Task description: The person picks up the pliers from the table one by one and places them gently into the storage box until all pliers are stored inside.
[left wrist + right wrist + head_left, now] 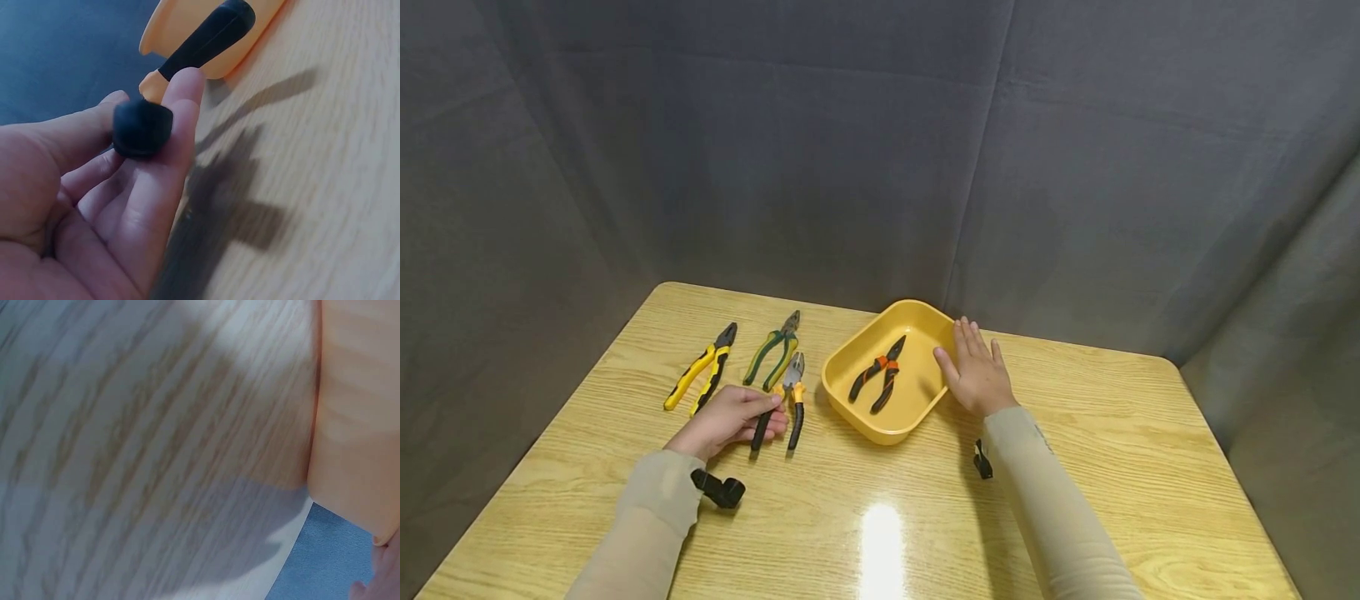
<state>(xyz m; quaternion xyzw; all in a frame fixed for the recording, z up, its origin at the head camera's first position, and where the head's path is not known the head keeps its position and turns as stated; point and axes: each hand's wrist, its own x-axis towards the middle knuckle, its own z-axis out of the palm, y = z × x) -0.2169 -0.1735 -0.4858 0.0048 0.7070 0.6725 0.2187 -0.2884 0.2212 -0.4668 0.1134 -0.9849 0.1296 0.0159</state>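
The black-and-orange pliers (789,400) lay on the desk (880,517) just left of the yellow tray (842,379), jaws pointing away from you, and your left hand (730,419) had its fingers curled around the near ends of their black handles; the left wrist view showed one rounded handle tip (142,128) resting against your fingers (178,119). To do this step well, you probably needed both handles gathered into the grip, since only one tip was clearly caught and the pair could splay or swing on lifting. Your right hand (976,372) lay flat with fingers straight, pressed against the tray's right rim and holding nothing, which seemed a sound way to steady it. One small orange-jointed pair (878,372) was already inside, so the clear part of the tray floor looked the better spot. The green-handled pliers (772,350) and yellow-handled pliers (702,372) lay further left, near your knuckles, easy to nudge.
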